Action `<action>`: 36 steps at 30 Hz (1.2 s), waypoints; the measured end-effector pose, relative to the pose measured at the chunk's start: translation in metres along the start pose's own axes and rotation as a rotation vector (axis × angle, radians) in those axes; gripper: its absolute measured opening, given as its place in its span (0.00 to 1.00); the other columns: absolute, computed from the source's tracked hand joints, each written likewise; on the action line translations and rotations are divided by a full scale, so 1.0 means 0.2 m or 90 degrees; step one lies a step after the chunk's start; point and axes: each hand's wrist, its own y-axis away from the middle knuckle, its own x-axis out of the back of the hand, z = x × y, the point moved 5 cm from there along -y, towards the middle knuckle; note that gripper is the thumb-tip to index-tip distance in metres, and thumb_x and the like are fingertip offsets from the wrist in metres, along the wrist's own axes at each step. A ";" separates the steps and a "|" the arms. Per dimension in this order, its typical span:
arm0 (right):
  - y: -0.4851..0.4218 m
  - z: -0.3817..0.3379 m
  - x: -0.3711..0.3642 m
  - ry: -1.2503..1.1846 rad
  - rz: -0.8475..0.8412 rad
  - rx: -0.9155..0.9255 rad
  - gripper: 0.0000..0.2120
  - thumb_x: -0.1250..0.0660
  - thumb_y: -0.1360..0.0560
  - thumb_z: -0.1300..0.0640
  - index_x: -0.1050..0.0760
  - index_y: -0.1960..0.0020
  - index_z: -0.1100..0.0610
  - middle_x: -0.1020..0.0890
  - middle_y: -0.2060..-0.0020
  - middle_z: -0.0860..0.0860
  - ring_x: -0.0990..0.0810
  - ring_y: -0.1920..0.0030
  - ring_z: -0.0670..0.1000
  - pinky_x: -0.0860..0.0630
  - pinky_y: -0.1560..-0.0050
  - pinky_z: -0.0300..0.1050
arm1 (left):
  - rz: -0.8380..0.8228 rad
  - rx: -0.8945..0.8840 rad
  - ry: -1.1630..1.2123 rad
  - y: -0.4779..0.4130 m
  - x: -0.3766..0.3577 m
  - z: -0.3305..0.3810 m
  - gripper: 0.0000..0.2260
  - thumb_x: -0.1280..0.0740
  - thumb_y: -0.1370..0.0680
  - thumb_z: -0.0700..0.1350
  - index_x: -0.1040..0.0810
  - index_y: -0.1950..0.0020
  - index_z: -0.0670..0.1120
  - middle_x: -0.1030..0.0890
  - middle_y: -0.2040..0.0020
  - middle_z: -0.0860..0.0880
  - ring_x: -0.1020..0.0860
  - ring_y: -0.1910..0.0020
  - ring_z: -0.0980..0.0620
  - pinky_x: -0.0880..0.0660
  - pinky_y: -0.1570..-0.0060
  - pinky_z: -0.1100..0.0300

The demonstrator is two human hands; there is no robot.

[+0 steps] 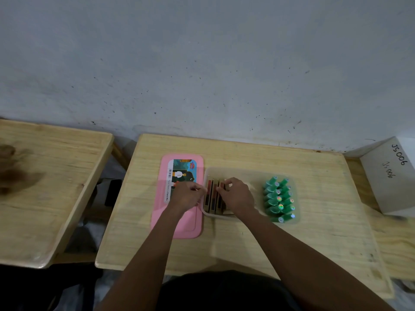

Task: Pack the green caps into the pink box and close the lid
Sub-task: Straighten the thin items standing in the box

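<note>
Pale grainy wood worktop (280, 239), rounded corners. Pink lid (179, 227), smooth plastic with a printed label, flat at left. Beside it, touching, translucent box (251, 172): green caps (278, 198) in two rows at its right end, dark flat strips (213, 196) upright at its left. Left hand (187, 196) and right hand (237, 195) over the strips, fingers curled; grip impossible to tell.

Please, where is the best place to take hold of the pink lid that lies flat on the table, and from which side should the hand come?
Probably the near short edge of the flat pink plastic lid. That end is bare, while the left hand lies over its right middle and the clear plastic box sits close along its right side. Come from the front, pinching the raised rim.
</note>
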 end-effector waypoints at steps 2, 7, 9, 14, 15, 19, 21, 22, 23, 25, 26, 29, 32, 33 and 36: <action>0.00 -0.01 -0.01 0.009 -0.011 0.010 0.13 0.31 0.26 0.46 0.21 0.45 0.51 0.17 0.47 0.50 0.19 0.48 0.52 0.22 0.49 0.47 | 0.002 0.001 -0.002 0.00 0.00 0.00 0.05 0.31 0.24 0.41 0.17 0.52 0.41 0.18 0.60 0.47 0.20 0.62 0.50 0.18 0.54 0.51; 0.00 -0.02 -0.03 0.036 -0.085 0.059 0.10 0.35 0.23 0.50 0.19 0.45 0.50 0.15 0.49 0.50 0.18 0.50 0.51 0.21 0.49 0.50 | 0.009 0.000 -0.001 0.00 0.00 -0.01 0.06 0.30 0.25 0.41 0.17 0.51 0.41 0.18 0.60 0.46 0.20 0.63 0.50 0.18 0.53 0.50; 0.00 -0.01 0.00 0.027 -0.104 0.076 0.11 0.36 0.23 0.51 0.18 0.45 0.49 0.15 0.48 0.49 0.18 0.50 0.51 0.21 0.49 0.50 | 0.006 0.001 -0.002 0.00 0.00 -0.01 0.05 0.30 0.24 0.41 0.17 0.52 0.41 0.18 0.59 0.45 0.20 0.63 0.50 0.18 0.53 0.50; 0.02 0.06 0.14 0.106 -0.037 0.033 0.13 0.36 0.26 0.46 0.23 0.42 0.45 0.16 0.47 0.46 0.19 0.47 0.51 0.24 0.48 0.45 | 0.007 0.005 -0.005 0.00 0.00 -0.01 0.07 0.30 0.24 0.43 0.17 0.50 0.41 0.17 0.56 0.44 0.20 0.60 0.48 0.18 0.51 0.49; 0.02 0.07 0.14 0.130 -0.056 0.022 0.15 0.36 0.27 0.43 0.24 0.42 0.45 0.16 0.48 0.46 0.19 0.47 0.50 0.25 0.49 0.45 | 0.006 0.004 -0.005 0.00 0.00 -0.01 0.07 0.30 0.24 0.43 0.17 0.50 0.41 0.17 0.57 0.44 0.20 0.60 0.48 0.18 0.51 0.49; 0.04 0.08 0.07 0.149 -0.118 0.010 0.22 0.33 0.30 0.39 0.27 0.40 0.46 0.16 0.52 0.46 0.20 0.54 0.48 0.27 0.54 0.44 | 0.006 0.002 -0.010 0.00 0.00 -0.01 0.08 0.31 0.24 0.42 0.18 0.48 0.40 0.18 0.57 0.45 0.20 0.60 0.50 0.18 0.52 0.51; 0.04 0.06 0.05 0.140 -0.129 0.011 0.22 0.32 0.31 0.42 0.27 0.39 0.47 0.17 0.51 0.47 0.20 0.53 0.49 0.25 0.51 0.45 | 0.007 0.002 -0.016 0.00 0.00 -0.01 0.08 0.31 0.24 0.42 0.18 0.48 0.40 0.18 0.56 0.45 0.20 0.61 0.50 0.18 0.52 0.51; 0.04 0.06 0.05 0.136 -0.133 0.004 0.23 0.32 0.31 0.43 0.28 0.38 0.48 0.17 0.50 0.48 0.20 0.51 0.50 0.25 0.50 0.45 | 0.007 0.003 -0.017 0.00 0.00 -0.01 0.08 0.31 0.24 0.42 0.18 0.48 0.40 0.18 0.56 0.45 0.20 0.60 0.50 0.18 0.53 0.51; 0.04 0.06 0.05 0.132 -0.135 -0.005 0.24 0.31 0.31 0.43 0.27 0.38 0.50 0.18 0.48 0.49 0.20 0.49 0.51 0.26 0.50 0.45 | 0.007 0.003 -0.017 0.00 0.00 -0.01 0.08 0.31 0.24 0.43 0.18 0.48 0.40 0.18 0.55 0.44 0.20 0.60 0.50 0.18 0.53 0.52; 0.04 0.07 0.05 0.136 -0.137 -0.030 0.23 0.30 0.32 0.43 0.25 0.42 0.54 0.18 0.50 0.51 0.19 0.50 0.52 0.25 0.53 0.45 | 0.006 0.001 -0.020 0.00 0.00 -0.01 0.08 0.31 0.24 0.43 0.18 0.48 0.40 0.18 0.54 0.44 0.20 0.59 0.50 0.18 0.53 0.52; 0.04 0.08 0.05 0.133 -0.136 -0.040 0.22 0.30 0.33 0.43 0.23 0.46 0.56 0.17 0.53 0.51 0.18 0.54 0.52 0.24 0.55 0.44 | 0.006 0.000 -0.021 0.00 0.00 -0.01 0.08 0.31 0.24 0.42 0.18 0.48 0.40 0.18 0.54 0.44 0.20 0.59 0.50 0.18 0.52 0.52; 0.03 0.11 0.07 0.076 -0.123 -0.044 0.17 0.31 0.34 0.43 0.19 0.61 0.57 0.19 0.69 0.50 0.20 0.68 0.50 0.24 0.64 0.43 | 0.006 -0.002 -0.018 0.00 0.00 -0.01 0.08 0.31 0.24 0.42 0.18 0.48 0.40 0.18 0.55 0.45 0.20 0.59 0.50 0.18 0.52 0.51; 0.03 0.13 0.11 -0.025 -0.103 -0.050 0.24 0.35 0.28 0.41 0.29 0.75 0.57 0.29 0.79 0.50 0.31 0.76 0.50 0.34 0.70 0.41 | 0.009 -0.005 -0.018 0.01 0.00 0.00 0.08 0.31 0.24 0.42 0.18 0.48 0.40 0.18 0.55 0.45 0.20 0.58 0.49 0.18 0.52 0.50; 0.03 0.13 0.13 -0.082 -0.097 -0.056 0.25 0.36 0.27 0.42 0.30 0.75 0.57 0.30 0.80 0.50 0.32 0.76 0.51 0.34 0.69 0.42 | 0.010 -0.006 -0.019 0.01 0.00 0.00 0.07 0.31 0.24 0.42 0.18 0.49 0.40 0.18 0.55 0.45 0.19 0.58 0.48 0.18 0.52 0.50; 0.03 0.16 0.13 -0.300 -0.123 -0.151 0.16 0.39 0.25 0.53 0.23 0.65 0.63 0.22 0.75 0.55 0.24 0.72 0.54 0.27 0.67 0.45 | 0.012 -0.004 -0.013 0.01 0.00 0.00 0.06 0.31 0.24 0.42 0.18 0.51 0.41 0.18 0.56 0.45 0.20 0.59 0.49 0.18 0.52 0.51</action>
